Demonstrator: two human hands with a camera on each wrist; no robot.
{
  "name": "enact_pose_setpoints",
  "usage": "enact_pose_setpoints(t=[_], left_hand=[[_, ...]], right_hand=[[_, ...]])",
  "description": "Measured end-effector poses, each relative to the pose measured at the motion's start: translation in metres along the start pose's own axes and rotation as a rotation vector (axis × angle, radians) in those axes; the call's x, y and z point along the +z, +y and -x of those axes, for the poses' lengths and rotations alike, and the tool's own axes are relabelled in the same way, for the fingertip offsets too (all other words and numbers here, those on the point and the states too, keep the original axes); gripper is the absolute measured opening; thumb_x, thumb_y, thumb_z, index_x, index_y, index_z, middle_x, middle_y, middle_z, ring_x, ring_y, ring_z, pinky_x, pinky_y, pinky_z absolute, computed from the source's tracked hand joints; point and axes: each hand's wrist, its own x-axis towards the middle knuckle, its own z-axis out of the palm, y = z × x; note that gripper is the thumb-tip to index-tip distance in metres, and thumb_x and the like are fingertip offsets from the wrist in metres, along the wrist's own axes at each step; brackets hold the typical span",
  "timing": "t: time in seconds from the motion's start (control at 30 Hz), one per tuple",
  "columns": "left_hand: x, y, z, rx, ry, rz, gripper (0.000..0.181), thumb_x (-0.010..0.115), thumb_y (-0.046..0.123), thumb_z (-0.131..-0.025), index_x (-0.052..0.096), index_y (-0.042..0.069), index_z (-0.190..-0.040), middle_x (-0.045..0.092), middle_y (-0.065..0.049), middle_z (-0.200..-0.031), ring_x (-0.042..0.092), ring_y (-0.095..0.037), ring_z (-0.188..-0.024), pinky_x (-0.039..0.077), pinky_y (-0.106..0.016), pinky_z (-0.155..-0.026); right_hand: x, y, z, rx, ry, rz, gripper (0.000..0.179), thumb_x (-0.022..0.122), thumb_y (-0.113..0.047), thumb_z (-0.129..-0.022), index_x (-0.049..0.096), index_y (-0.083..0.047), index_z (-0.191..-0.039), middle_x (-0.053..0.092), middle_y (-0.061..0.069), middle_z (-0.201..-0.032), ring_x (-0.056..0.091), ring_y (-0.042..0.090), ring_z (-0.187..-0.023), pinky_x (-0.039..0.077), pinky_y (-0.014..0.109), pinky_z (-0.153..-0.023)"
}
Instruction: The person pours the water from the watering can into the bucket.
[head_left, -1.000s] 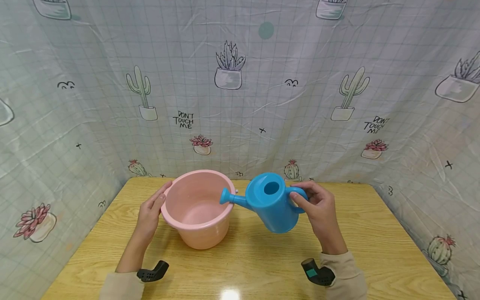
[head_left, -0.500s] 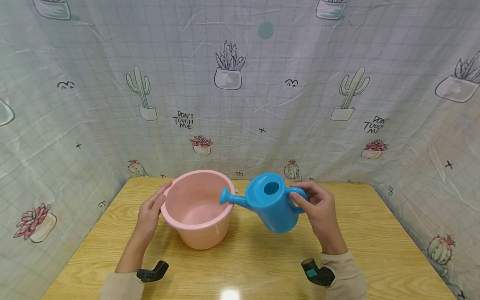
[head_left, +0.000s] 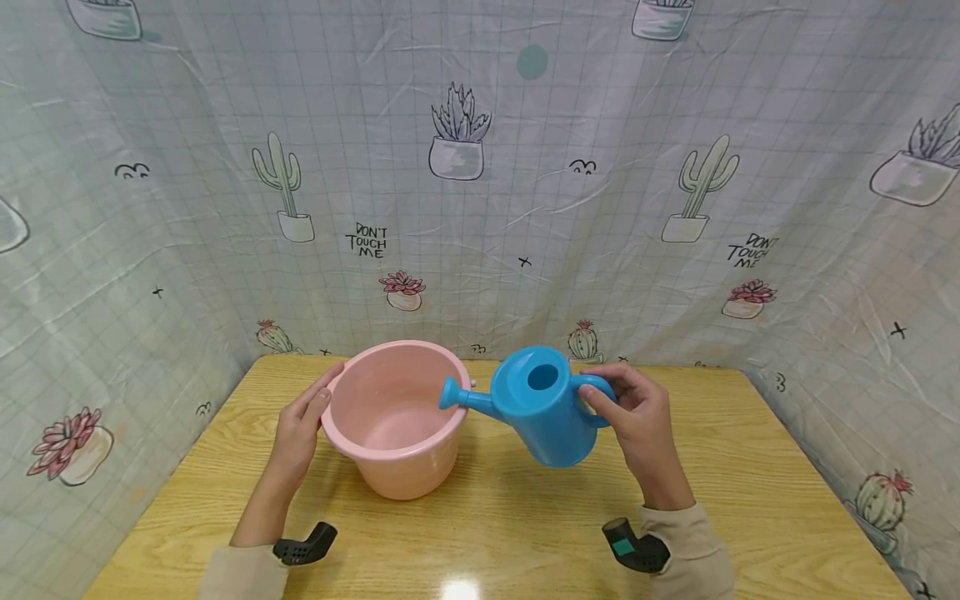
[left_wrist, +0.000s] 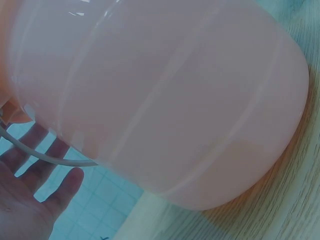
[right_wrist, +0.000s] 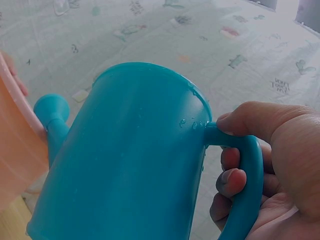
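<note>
On the left of the table, the pink bucket stands with its mouth open. My left hand holds its left rim, thumb at the edge and fingers against the outside; in the left wrist view the thin bail handle crosses them. The blue watering can tilts left, its flared spout end over the bucket's right rim. My right hand grips the can's handle, fingers wrapped round it and thumb on top. Water drops cling to the can near its rim.
A wooden table lies under everything. Behind and at both sides hangs a cloth printed with cacti. Black wrist devices sit by the beige sleeves.
</note>
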Motion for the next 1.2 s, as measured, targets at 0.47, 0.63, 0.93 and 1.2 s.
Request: enact_pose_setpoints(t=[0.47,0.63,0.93,1.2], left_hand=[[-0.0003,-0.0004,0.0010,0.040,-0.011,0.011,0.046,0.039,0.029,-0.105,0.042,0.010,-0.147,0.043,0.001,-0.152,0.044,0.011,-0.127,0.041,-0.006,-0.097],[-0.0003,-0.0002,0.0011,0.045,-0.012,0.013,0.046,0.039,0.029,-0.105,0.042,0.009,-0.147,0.043,0.000,-0.152,0.044,0.011,-0.127,0.041,-0.006,-0.097],[0.0004,0.0008,-0.0001,0.015,0.009,0.004,0.046,0.040,0.032,-0.105,0.044,0.013,-0.146,0.045,0.003,-0.151,0.044,0.010,-0.127,0.041,-0.006,-0.097],[0.0001,0.0006,0.0004,0.022,-0.004,0.006,0.046,0.039,0.031,-0.105,0.043,0.011,-0.147,0.044,0.000,-0.152,0.044,0.011,-0.127,0.041,-0.006,-0.097]], right_hand=[[0.0003,-0.0009,0.0005,0.007,0.003,0.005,0.021,0.062,0.008,-0.088,0.063,0.010,-0.109,0.068,-0.007,-0.097,0.063,0.006,-0.084,0.054,0.020,-0.079],[0.0002,-0.0007,0.0005,-0.002,-0.003,-0.007,0.021,0.062,0.008,-0.088,0.062,0.010,-0.109,0.068,-0.006,-0.098,0.063,0.008,-0.085,0.054,0.020,-0.079],[-0.0004,-0.0001,0.0005,-0.009,-0.009,-0.024,0.021,0.064,0.002,-0.090,0.063,0.010,-0.109,0.069,-0.004,-0.099,0.064,0.011,-0.087,0.055,0.021,-0.080],[-0.0005,-0.0002,0.0006,-0.006,-0.011,-0.029,0.022,0.063,0.003,-0.089,0.062,0.010,-0.110,0.069,-0.005,-0.099,0.063,0.010,-0.086,0.054,0.021,-0.080]])
